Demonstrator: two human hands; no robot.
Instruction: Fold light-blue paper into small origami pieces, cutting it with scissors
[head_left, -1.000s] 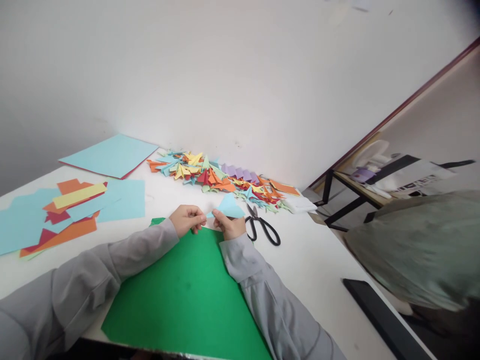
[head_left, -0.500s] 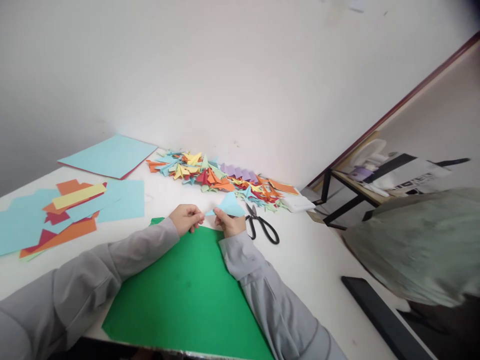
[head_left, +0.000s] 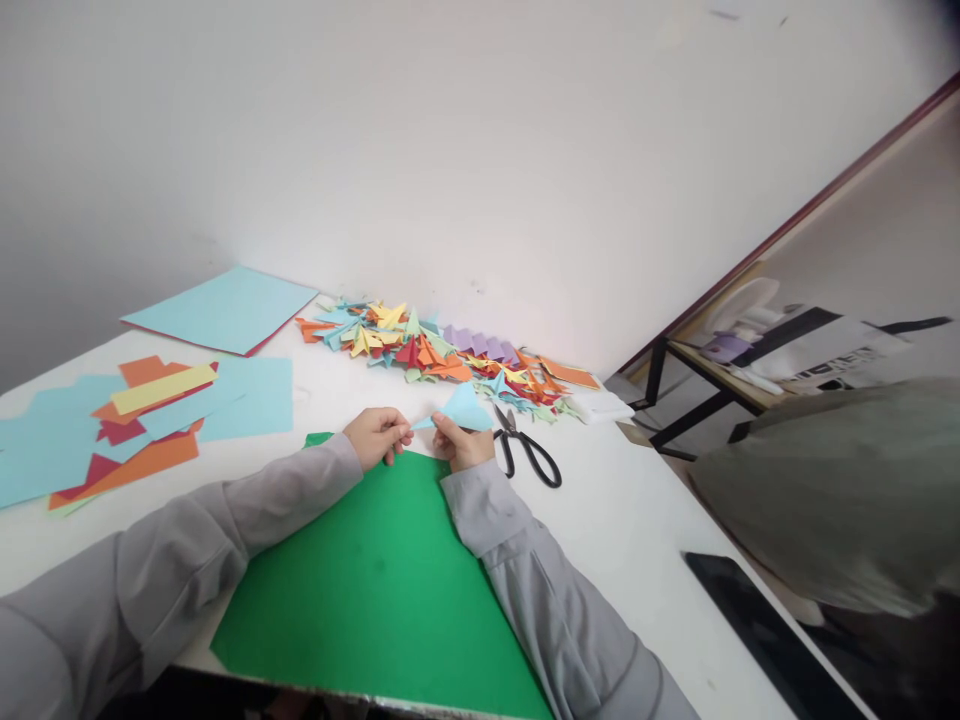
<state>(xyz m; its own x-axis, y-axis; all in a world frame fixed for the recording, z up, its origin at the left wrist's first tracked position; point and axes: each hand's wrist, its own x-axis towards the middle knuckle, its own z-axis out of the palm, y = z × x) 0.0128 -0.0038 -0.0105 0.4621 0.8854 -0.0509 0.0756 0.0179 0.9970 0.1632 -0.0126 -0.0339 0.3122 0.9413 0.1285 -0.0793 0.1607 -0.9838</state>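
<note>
Between my two hands is a light blue folded paper plane (head_left: 466,407), its wide end toward the right and its thin tip toward the left. My left hand (head_left: 377,437) pinches the tip between thumb and fingers. Its body is gripped by my right hand (head_left: 464,444), with the thumb on top. Both hands are just above the far edge of a green sheet (head_left: 382,590) lying on the table. Black-handled scissors (head_left: 525,445) lie right beside my right hand, blades pointing away.
A heap of colourful folded paper planes (head_left: 420,350) lies along the wall. Paper scraps (head_left: 161,430) and a light blue sheet stack (head_left: 225,308) are on the left. A dark flat object (head_left: 765,635) rests at the right, near a person in green-grey clothing (head_left: 832,490).
The whole view has shifted slightly. My hands keep nearly the same pose on the blue paper plane, with no clear change in grip.
</note>
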